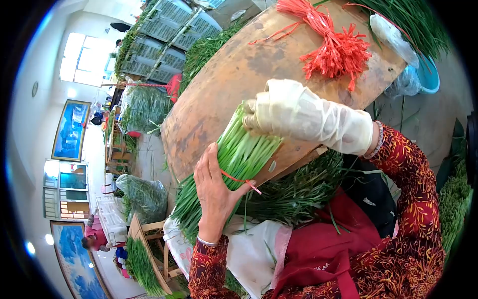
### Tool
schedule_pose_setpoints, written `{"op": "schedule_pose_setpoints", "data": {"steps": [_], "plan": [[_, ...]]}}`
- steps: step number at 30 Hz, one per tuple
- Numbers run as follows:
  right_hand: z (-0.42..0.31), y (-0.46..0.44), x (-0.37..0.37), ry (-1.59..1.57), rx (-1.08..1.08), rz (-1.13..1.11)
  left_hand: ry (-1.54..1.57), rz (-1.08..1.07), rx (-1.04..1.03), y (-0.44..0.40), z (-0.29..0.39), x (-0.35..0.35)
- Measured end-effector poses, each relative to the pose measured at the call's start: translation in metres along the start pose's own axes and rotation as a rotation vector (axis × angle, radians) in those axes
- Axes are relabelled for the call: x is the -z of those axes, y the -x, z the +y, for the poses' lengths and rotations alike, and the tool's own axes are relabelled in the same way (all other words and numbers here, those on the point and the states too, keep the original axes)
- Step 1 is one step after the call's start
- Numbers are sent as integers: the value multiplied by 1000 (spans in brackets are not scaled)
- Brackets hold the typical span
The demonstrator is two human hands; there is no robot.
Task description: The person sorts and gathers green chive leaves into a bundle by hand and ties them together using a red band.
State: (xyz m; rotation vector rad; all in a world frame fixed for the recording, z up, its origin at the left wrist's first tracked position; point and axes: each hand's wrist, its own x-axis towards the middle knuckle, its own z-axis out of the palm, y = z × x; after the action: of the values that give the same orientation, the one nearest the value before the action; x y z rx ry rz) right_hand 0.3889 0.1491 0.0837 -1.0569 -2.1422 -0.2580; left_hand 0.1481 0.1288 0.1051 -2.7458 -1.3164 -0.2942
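Observation:
A thick bundle of green chives (251,144) lies slanted across the near edge of the wooden board, its pale stem ends toward the board's middle. A thin red tie (231,178) goes around it. My left hand (214,184) is bare and wraps the bundle beside the tie, thumb on the near side. My right hand (274,109), in a cream glove, has its fingers curled over the pale stem ends. The long leaves hang down past my left wrist. Red plastic strips (331,45) lie tied in a bunch farther along the board.
The stained wooden board (214,94) spans the middle. Loose chives (298,192) lie between it and my lap. At the upper right are a light-blue basin (428,74) and clear plastic. Stacked crates (162,40) stand beyond the board. Another person (94,236) is far off at the lower left.

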Motion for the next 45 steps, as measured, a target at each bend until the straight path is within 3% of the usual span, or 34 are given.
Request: {"op": "schedule_pose_setpoints", "data": {"steps": [5, 12, 13, 14, 16, 18, 19, 22, 23, 26, 31, 34, 38, 40, 45], "plan": [[3, 7, 0, -159, -182, -83, -29, 21, -37, -1, -3, -5], [-24, 47, 27, -789, -758, 158, -8, 37, -40, -2, -7, -5], [-42, 57, 18, -857, -745, 172, -4, 51, -54, -2, -8, -5], [-56, 62, 17, -944, -762, -32, 0, 62, -63, -2, -9, -6], [-85, 64, 1, -781, -771, -305, 25, 38, -36, 0, -10, -5], [-101, 59, -14, -659, -724, -352, 31, 50, -40, -1, -11, -5], [-110, 57, -22, -657, -722, -268, 39, 45, -42, 0, -13, -6], [-119, 38, -22, -990, -1029, -473, -39, 72, -68, 4, -12, -5], [-122, 38, -25, -1050, -1090, -427, -37, 74, -65, 6, -12, -6], [-125, 41, -34, -999, -1047, -381, -85, 101, -40, 13, -13, -8], [-136, 34, -38, -1518, -1121, -241, -94, 159, 7, 21, -4, -10], [-142, 23, -43, -1635, -1069, -69, -89, 227, 28, 16, -8, -12], [-149, 4, -50, -1629, -973, 62, -42, 127, -42, -9, -31, -6], [-156, -9, -54, -1595, -1063, 121, 48, 89, -64, -22, -43, -11], [-151, -12, -60, -1449, -995, 71, 268, -34, -10, -26, -58, -19]]}}
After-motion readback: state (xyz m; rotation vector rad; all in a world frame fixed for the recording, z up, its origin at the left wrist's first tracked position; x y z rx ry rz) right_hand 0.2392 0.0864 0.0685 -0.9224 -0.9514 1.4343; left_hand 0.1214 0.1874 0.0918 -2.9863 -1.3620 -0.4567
